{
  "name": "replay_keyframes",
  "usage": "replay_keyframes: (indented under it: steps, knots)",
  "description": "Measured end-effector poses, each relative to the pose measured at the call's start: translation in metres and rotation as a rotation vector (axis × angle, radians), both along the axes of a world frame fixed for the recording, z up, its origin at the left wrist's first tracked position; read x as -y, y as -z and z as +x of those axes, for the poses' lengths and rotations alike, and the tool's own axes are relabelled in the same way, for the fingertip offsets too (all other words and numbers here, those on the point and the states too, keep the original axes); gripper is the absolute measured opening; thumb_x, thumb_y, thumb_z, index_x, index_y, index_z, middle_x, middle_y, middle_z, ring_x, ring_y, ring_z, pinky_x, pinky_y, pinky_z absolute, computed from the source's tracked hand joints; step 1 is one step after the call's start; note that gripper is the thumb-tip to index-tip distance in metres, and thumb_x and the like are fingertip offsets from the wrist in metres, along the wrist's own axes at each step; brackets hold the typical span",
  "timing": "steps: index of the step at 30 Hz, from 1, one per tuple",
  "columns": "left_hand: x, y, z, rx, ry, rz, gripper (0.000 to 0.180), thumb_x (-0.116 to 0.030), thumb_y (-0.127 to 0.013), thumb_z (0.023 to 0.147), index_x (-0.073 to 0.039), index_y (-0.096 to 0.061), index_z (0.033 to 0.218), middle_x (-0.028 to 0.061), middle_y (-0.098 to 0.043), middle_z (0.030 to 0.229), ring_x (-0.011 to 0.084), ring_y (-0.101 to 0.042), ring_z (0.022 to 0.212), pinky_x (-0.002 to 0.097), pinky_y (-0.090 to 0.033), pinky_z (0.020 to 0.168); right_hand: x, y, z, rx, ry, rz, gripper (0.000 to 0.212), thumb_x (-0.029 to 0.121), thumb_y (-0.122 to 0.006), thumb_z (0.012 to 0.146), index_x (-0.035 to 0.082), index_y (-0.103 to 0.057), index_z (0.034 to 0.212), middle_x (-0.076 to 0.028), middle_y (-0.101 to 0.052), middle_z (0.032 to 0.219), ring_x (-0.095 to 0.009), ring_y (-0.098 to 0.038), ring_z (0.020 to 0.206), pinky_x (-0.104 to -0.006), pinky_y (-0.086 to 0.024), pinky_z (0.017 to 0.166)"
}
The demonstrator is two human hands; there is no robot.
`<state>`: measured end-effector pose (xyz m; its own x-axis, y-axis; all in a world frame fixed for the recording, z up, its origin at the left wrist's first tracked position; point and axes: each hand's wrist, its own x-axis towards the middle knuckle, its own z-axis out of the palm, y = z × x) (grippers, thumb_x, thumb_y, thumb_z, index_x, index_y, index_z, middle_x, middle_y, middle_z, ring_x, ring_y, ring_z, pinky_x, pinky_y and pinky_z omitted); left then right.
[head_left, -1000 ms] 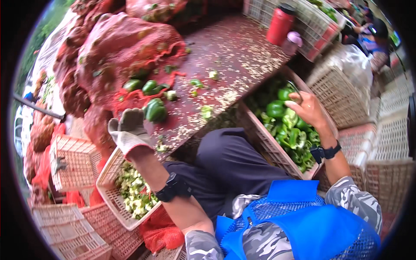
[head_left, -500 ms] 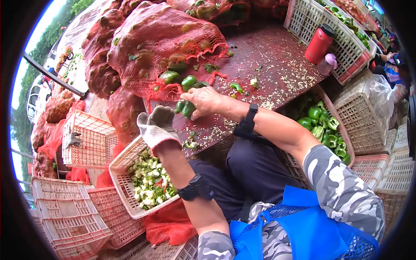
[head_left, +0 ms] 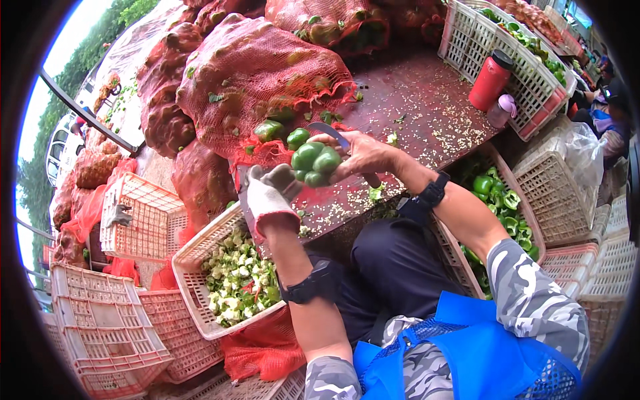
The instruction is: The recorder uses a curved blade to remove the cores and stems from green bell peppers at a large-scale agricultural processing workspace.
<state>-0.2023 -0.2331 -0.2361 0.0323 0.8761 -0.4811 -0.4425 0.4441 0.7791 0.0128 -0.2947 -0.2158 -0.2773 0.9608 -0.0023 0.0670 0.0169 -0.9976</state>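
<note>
Grey and white cloth covered the left hand (head_left: 272, 190), its forearm rising steeply in my head view, its gloved fingers curled and slightly parted just beside the green pepper (head_left: 315, 164); whether they touched it, I could not tell from my end. The right hand (head_left: 365, 156) reached in from the right, forearm slanting up and leftward, back of the hand uppermost. I had its fingers bent around a knife (head_left: 331, 132) while they pinched the pepper's right side, the blade crossing just above, its tip to the upper left.

The pepper hung between both hands, over the near part of the dark red surface (head_left: 427, 100) and in front of a red net bag (head_left: 260, 73). Its lobed end seemed to face my camera, so the long axis looked foreshortened; I could not read its exact tilt. It was plump, glossy and deep green, with pale highlights and clear grooves between rounded lobes. Below and left stood a pale crate (head_left: 192, 293) of chopped pieces.
</note>
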Motion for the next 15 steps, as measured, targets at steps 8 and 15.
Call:
replay_keyframes:
  steps: [8, 15]
  knots:
    - [0.020, 0.009, 0.028, 0.691, 0.523, -0.220, 0.047, -0.048, -0.044, 0.099, -0.012, -0.058, 0.125, 0.0106, -0.067, 0.111, 0.0267, -0.068, 0.095, 0.0432, -0.059, 0.079, 0.022, -0.012, -0.003, 0.571, -0.042, 0.848, 0.065, 0.005, -0.078, 0.071, 0.019, -0.058, 0.131, -0.012, -0.052, 0.139, -0.033, -0.057, 0.121, -0.0401, -0.051, 0.099]
    - [0.033, -0.011, 0.030, 0.196, 0.143, 0.198, 0.040, -0.033, -0.037, 0.104, -0.005, -0.058, 0.123, 0.0105, -0.066, 0.111, 0.0209, -0.067, 0.093, 0.0324, -0.056, 0.080, 0.031, -0.020, -0.005, 0.550, 0.263, 0.649, 0.076, 0.014, -0.080, 0.076, 0.005, -0.045, 0.142, -0.016, -0.058, 0.134, -0.028, -0.062, 0.116, -0.0375, -0.054, 0.092]
